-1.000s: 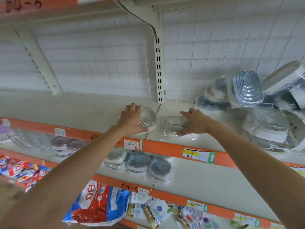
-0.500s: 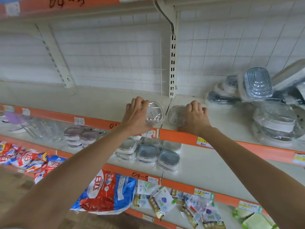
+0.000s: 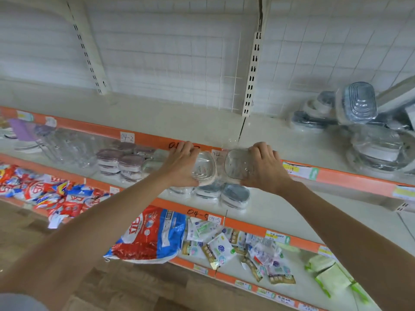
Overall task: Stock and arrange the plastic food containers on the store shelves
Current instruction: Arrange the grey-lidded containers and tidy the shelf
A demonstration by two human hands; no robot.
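both forearms reach up from the bottom of the view, and each hand carries one clear plastic container. the left hand (image 3: pixel 179 163) grips a clear container (image 3: pixel 203 168) from its left side, fingers curled over the top edge and thumb under it. the right hand (image 3: pixel 265 167) grips a second clear container (image 3: pixel 238 163) from its right side in the same way, fingers hooked over the rim. the two tubs sit side by side between the two sets of fingers, close to touching, both tipped so their bases face the camera, held in the air in front of the orange shelf edge (image 3: pixel 336 176).

the step in hand looks like carrying a pair off the upper shelf, or shifting them to a new spot; which one cannot be told from here.

just below the fingers, on the next shelf down, a row of grey-lidded containers (image 3: pixel 224 194) lies wrapped in film. beyond the fingertips the upper shelf surface (image 3: pixel 179 122) is bare cream board. far to the right of the right hand, a loose heap of wrapped lidded containers (image 3: pixel 363 131) leans untidily.

the next move calls for choosing a shelf spot, levelling both tubs base down, and setting them beside like stock before letting go.
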